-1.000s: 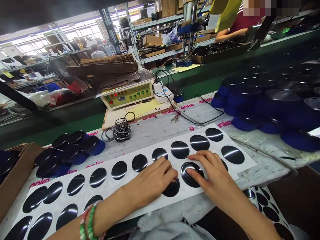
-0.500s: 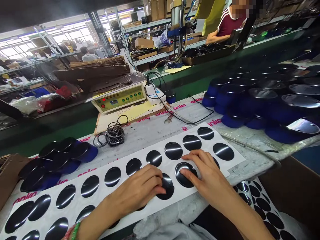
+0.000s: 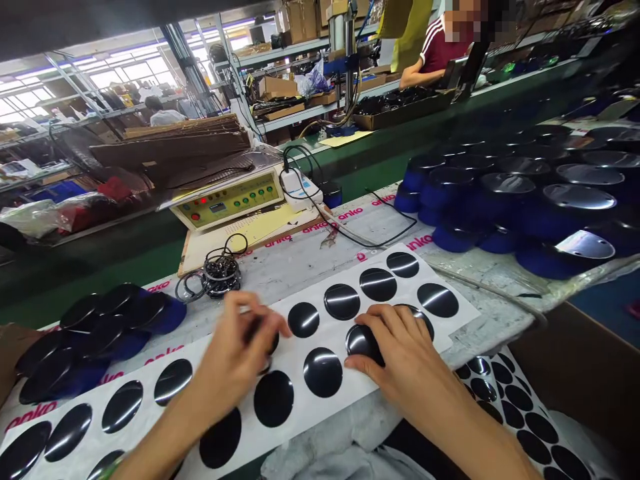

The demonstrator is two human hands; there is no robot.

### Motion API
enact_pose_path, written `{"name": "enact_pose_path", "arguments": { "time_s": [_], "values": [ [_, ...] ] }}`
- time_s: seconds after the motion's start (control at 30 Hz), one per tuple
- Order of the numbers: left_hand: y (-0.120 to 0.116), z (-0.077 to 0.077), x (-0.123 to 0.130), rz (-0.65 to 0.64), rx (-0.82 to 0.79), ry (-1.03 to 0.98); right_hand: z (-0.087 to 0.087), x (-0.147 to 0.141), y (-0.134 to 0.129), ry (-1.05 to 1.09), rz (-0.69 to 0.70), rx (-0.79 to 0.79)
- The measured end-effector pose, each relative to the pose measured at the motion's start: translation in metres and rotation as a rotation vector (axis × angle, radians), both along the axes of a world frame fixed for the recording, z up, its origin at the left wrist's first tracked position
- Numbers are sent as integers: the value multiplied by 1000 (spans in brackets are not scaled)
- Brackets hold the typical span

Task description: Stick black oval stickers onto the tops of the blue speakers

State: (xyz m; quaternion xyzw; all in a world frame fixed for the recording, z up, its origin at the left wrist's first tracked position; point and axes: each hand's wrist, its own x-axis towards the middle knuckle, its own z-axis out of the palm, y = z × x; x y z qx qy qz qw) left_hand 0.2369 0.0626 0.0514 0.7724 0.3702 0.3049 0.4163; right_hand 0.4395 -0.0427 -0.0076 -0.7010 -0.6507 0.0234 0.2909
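A white sheet (image 3: pixel 345 400) bearing rows of glossy black discs lies slanted along the front of the bench. My right hand (image 3: pixel 400 347) rests on it, thumb and fingers curled round the edges of one shiny black disc (image 3: pixel 361 341), partly hidden by the fingers. My left hand (image 3: pixel 233 360) is over the sheet farther left, its bent fingers smeared by motion; whether anything is between them I cannot make out. Between the two hands lies another black disc (image 3: pixel 323 372), uncovered. A larger black disc (image 3: pixel 273 399) lies near the left wrist.
Dark blue cup-shaped parts stand in a stack (image 3: pixel 505 193) at right and a smaller group (image 3: pixel 100 333) at left. Behind are a coiled black cable (image 3: pixel 221 275) and a control box (image 3: pixel 227 200) with lights. More disc sheets (image 3: pixel 525 413) hang low right. A person (image 3: pixel 440 50) sits across.
My left hand has lifted off the disc near the sheet's middle and moved left and up. The right hand's thumb has shifted from the disc's top to its near edge. The view has turned slightly.
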Motion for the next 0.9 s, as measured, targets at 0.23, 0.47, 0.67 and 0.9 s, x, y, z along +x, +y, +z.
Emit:
{"name": "enact_pose_path", "arguments": {
  "time_s": [0.23, 0.47, 0.67, 0.9],
  "values": [
    [11, -53, 61, -294, 574, 438, 1, 0, 2, 111, 6, -91],
    [14, -39, 74, -349, 633, 710, -1, 3, 0, 158, 44, -64],
    [18, -38, 89, -347, 676, 728, -1, 6, -2, 224, 87, -68],
    [22, -42, 87, -326, 646, 686, 8, 31, -21, 561, 366, -228]
  ]
}}
